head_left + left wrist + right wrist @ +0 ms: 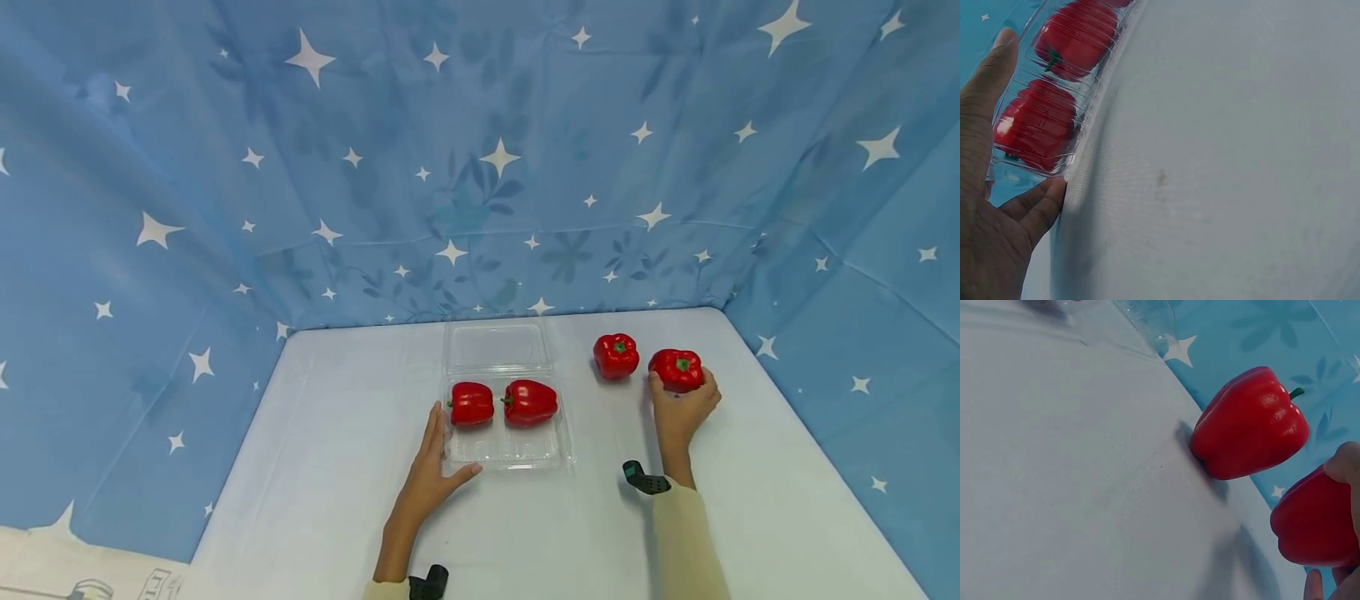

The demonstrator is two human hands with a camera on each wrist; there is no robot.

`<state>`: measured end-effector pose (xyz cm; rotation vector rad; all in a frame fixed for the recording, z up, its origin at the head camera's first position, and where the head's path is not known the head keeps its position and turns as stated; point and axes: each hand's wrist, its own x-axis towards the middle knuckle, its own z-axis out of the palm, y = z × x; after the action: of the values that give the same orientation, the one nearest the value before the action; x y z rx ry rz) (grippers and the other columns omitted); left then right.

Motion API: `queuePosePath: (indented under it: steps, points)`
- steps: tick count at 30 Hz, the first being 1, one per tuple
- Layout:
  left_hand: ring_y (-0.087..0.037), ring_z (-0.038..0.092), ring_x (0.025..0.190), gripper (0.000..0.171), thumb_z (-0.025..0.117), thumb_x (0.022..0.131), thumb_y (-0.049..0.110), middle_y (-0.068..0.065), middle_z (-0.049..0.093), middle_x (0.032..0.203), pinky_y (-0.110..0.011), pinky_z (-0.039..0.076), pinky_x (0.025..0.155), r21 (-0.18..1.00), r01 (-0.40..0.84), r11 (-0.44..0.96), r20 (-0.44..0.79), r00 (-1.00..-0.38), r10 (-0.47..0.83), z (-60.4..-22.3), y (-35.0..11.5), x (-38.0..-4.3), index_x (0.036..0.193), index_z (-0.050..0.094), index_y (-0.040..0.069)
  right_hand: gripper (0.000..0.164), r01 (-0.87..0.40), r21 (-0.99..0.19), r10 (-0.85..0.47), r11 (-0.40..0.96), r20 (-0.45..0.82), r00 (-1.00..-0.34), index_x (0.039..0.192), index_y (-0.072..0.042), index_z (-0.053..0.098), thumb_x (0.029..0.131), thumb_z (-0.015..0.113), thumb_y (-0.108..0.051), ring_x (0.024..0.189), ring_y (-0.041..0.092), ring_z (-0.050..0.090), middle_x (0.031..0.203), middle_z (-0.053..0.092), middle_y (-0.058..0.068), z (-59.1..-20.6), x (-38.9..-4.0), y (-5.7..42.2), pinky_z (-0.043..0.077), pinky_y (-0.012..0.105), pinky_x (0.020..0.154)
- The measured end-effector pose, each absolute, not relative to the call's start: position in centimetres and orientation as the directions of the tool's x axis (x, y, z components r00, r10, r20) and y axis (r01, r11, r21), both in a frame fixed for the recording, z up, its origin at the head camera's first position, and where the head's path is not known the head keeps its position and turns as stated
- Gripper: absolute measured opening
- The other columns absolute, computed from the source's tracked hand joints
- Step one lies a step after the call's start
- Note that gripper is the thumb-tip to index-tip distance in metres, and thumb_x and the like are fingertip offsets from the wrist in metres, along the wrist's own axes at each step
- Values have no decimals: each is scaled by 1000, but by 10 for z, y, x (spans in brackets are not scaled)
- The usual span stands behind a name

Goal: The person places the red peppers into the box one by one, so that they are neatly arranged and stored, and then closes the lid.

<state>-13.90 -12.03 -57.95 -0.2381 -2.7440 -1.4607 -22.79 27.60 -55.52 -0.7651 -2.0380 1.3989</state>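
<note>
A clear plastic clamshell box [501,457] lies with its lid open toward the back, two red bell peppers lying on their sides in its base: a left pepper [472,404] and a right pepper [530,402]. My left hand [429,479] rests at the box's left front corner, fingers straight along the side and thumb spread by the front edge; the box also shows in the left wrist view. At the back right, my right hand [684,410] grips a red bell pepper [676,370] between thumb and fingers. Left of it another red bell pepper [1250,425] stands upright on the table.
The white table [337,433] reaches back to a blue curtain [480,200] with white stars, which also hangs along both sides. A beige printed cloth or paper [90,567] shows at the lower left. Both wrists wear black straps.
</note>
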Motion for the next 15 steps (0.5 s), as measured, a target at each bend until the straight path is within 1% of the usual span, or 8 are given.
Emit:
queuePosePath:
  steps: [5, 8, 12, 15]
  points:
    - [-23, 19, 152, 111, 79, 77, 48, 12, 2, 165, -48, 40, 110, 823, 137, 551, 78, -989, 128, -579, -121, -139, 159, 8, 24, 85, 118, -950, 704, 289, 127, -699, 150, -12, 20, 86, 74, -20, 147, 20, 19, 155, 25, 7, -555, -220, 273, 38, 53, 114]
    - [-26, 20, 151, 110, 79, 78, 47, 8, 2, 166, -49, 41, 109, 828, 142, 542, 82, -988, 132, -578, -121, -138, 159, 8, 23, 84, 94, -954, 702, 286, 142, -698, 149, -12, 20, 85, 75, -20, 146, 17, 20, 154, 25, 6, -553, -217, 272, 38, 51, 114]
    - [-29, 20, 151, 111, 78, 78, 47, 4, 3, 166, -50, 41, 107, 833, 147, 534, 87, -987, 136, -576, -121, -138, 159, 7, 21, 84, 76, -960, 707, 269, 144, -692, 149, -19, 21, 85, 75, -20, 145, 13, 20, 153, 24, 2, -548, -214, 269, 39, 50, 114]
    - [-26, 20, 151, 112, 79, 77, 49, 8, 2, 166, -49, 41, 108, 830, 138, 540, 80, -988, 129, -577, -121, -138, 159, 7, 23, 84, 49, -965, 706, 258, 153, -691, 148, -25, 21, 84, 76, -21, 144, 10, 20, 153, 23, 0, -544, -212, 267, 39, 48, 115]
